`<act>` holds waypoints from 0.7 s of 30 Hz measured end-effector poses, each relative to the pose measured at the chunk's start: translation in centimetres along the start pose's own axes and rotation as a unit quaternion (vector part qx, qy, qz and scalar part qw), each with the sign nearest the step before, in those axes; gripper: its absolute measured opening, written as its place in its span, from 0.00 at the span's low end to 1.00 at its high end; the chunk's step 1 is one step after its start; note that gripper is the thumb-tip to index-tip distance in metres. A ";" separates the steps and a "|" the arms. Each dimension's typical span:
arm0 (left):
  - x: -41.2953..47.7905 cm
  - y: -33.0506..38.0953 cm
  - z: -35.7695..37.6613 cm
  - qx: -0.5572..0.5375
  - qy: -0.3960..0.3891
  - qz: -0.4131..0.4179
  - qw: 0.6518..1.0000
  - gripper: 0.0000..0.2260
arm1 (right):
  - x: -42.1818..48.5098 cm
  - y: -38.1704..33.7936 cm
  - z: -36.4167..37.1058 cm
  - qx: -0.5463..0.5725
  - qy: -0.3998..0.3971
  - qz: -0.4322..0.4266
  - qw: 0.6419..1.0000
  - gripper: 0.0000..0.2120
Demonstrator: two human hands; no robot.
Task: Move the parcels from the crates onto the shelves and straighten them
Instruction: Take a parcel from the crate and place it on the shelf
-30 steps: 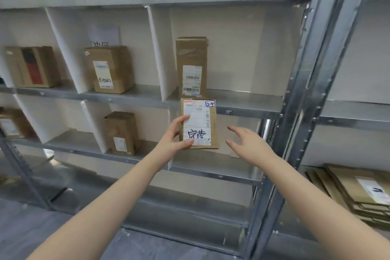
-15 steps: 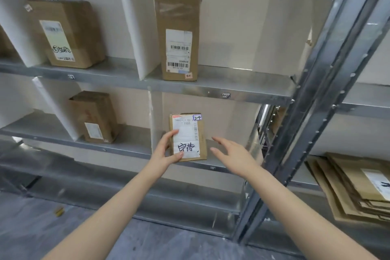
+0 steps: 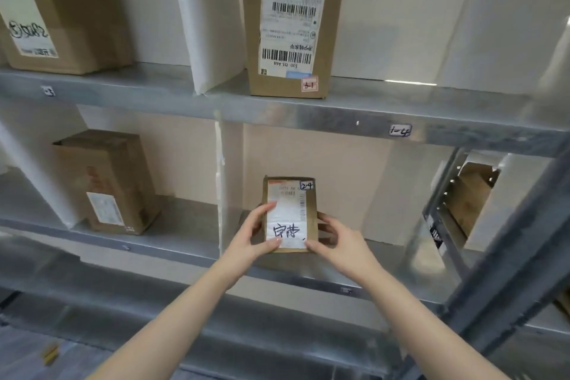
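Note:
A small brown parcel with a white label and a "2-4" tag stands upright on the lower metal shelf, just right of a white divider. My left hand holds its left edge, thumb on the label. My right hand grips its right edge and lower corner. A taller parcel tagged "1-4" stands on the upper shelf above. Another brown parcel stands in the bay to the left.
A larger box sits at the upper left. A slanted grey steel upright crosses the right side. Flattened cardboard shows behind it. The bay has room right of the held parcel.
The parcel has come down from in front of the upper shelf edge into the lower bay. My right hand, held apart before, now grips its right side. The view has moved closer.

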State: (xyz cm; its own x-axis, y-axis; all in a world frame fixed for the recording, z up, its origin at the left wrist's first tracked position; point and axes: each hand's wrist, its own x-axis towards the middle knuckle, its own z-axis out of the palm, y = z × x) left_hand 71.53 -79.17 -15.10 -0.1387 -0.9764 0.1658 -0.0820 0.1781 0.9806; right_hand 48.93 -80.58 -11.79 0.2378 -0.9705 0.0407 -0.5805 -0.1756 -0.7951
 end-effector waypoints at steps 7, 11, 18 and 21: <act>2.0 -5.8 -0.2 -0.017 0.025 0.016 0.999 0.23 | 3.2 5.2 4.2 0.112 0.052 -0.017 0.992 0.30; 1.7 -8.4 0.1 -0.022 0.090 0.020 0.996 0.19 | 3.0 7.8 7.4 0.166 0.092 -0.031 0.981 0.30; 1.5 -11.1 0.8 -0.051 0.190 0.019 0.980 0.32 | 3.0 10.2 9.9 0.162 0.150 -0.048 0.974 0.33; 1.2 -11.8 0.9 -0.021 0.200 0.044 0.979 0.33 | 3.1 10.7 10.2 0.155 0.159 -0.055 0.973 0.33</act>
State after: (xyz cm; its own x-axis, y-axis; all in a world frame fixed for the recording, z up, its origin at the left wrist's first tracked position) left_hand 71.42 -82.34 -26.57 0.2539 -0.9288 0.2700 -0.0461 0.2673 0.9625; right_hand 51.39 -83.75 -26.29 0.0029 -0.9595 0.2818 -0.2904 -0.2704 -0.9179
